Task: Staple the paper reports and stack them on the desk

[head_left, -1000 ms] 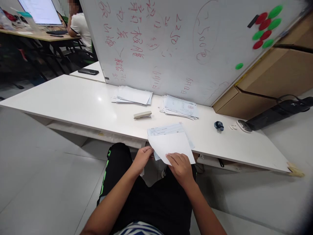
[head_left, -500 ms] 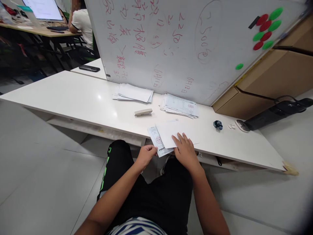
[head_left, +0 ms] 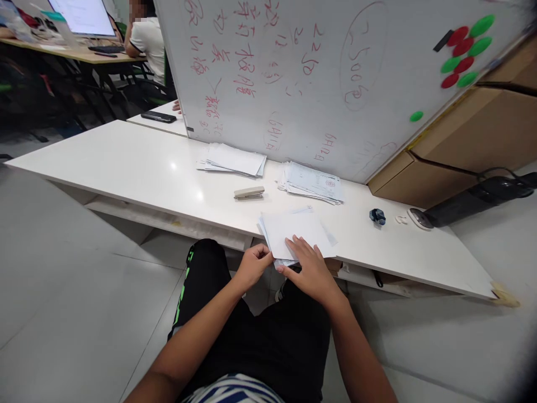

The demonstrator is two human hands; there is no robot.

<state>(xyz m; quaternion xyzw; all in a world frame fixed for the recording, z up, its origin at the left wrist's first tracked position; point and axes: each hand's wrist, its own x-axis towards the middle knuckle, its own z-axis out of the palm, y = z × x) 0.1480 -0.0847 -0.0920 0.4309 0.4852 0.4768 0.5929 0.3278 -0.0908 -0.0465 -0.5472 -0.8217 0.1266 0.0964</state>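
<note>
A small pile of loose paper sheets (head_left: 296, 226) lies at the near edge of the desk, the top sheet blank and white and the ones below fanned out unevenly. At the sheets' lower left corner my left hand (head_left: 254, 263) is closed, thumb and fingertips pinching the paper. My right hand (head_left: 308, 266) rests on top with its fingers spread, its thumb by the near edge of the pile. Beyond the sheets sits a beige stapler (head_left: 249, 193). Two paper stacks, a blank-topped one (head_left: 235, 161) and a printed one with a red stamp (head_left: 312, 182), lie farther back.
A whiteboard (head_left: 310, 73) with red writing and magnets stands behind the white desk (head_left: 126, 159). To the right are a dark blue object (head_left: 377, 216), a dark bottle (head_left: 465, 204) and cardboard boxes (head_left: 440, 173). A phone (head_left: 158, 116) lies back left; another person (head_left: 149, 45) sits beyond.
The white top sheet has shifted left over the printed sheet, covering its red stamp. My right hand has moved slightly left with it. A person's fingers now show by the whiteboard's left edge.
</note>
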